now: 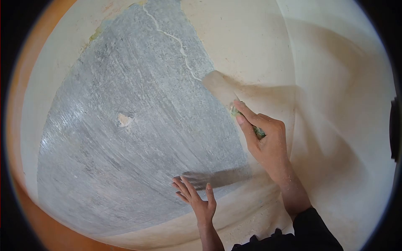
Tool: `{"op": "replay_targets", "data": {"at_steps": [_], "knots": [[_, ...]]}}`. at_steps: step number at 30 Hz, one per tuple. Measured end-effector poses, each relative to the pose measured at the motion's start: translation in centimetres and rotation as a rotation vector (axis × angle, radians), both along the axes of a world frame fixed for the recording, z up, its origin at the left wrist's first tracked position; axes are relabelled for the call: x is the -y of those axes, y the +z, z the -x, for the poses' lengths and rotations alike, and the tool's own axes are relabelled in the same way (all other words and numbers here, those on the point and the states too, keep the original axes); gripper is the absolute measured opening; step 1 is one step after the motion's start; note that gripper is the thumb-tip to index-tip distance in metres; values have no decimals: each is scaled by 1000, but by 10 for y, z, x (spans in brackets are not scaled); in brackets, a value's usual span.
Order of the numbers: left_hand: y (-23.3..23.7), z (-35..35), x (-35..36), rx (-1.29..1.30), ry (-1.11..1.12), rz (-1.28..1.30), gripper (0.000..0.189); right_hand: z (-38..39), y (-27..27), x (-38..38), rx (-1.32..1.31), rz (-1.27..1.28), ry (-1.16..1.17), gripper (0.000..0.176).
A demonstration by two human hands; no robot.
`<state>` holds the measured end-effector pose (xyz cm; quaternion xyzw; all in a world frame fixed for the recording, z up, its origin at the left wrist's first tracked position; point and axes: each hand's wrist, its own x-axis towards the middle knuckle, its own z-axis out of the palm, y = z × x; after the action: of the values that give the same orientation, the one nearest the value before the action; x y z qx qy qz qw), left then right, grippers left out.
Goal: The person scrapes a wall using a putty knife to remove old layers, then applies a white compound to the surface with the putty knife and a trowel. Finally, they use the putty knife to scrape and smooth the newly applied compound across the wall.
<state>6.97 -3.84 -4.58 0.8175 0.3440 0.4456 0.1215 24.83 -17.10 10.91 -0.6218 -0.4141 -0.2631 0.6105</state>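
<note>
My right hand [270, 136] is wrapped round the green handle of a scraper [220, 88], a putty-knife type with a broad flat blade. The blade's far edge rests over the right border of a grey scraped patch [159, 113] on the wall, right at the lower end of a wavy pale line [182, 50]. Lower down, my left hand [200, 201] is open with fingers spread, close over the bottom part of the grey patch, and it holds nothing. Pale dust speckles my right hand and forearm.
Cream-coloured wall surface [247, 37] borders the grey patch at the top and right. A small pale chipped spot [124, 120] shows in the patch's middle. An orange area [54, 224] runs along the lower left. Shadows of my arms fall on the wall.
</note>
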Motion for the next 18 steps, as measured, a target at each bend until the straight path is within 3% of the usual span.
{"op": "replay_targets", "data": {"at_steps": [8,10,13,18], "knots": [[2,2,4,50,-46,28,82,-2,1,-2,36,44,-42,29],[4,1,4,27,-44,21,82,-6,7,-8,73,-96,-42,32],[2,0,3,44,-23,22,83,-7,30,-12,82,-96,-31,34],[-4,4,7,82,-33,26,80,-6,-2,-12,45,-73,-33,31]]}}
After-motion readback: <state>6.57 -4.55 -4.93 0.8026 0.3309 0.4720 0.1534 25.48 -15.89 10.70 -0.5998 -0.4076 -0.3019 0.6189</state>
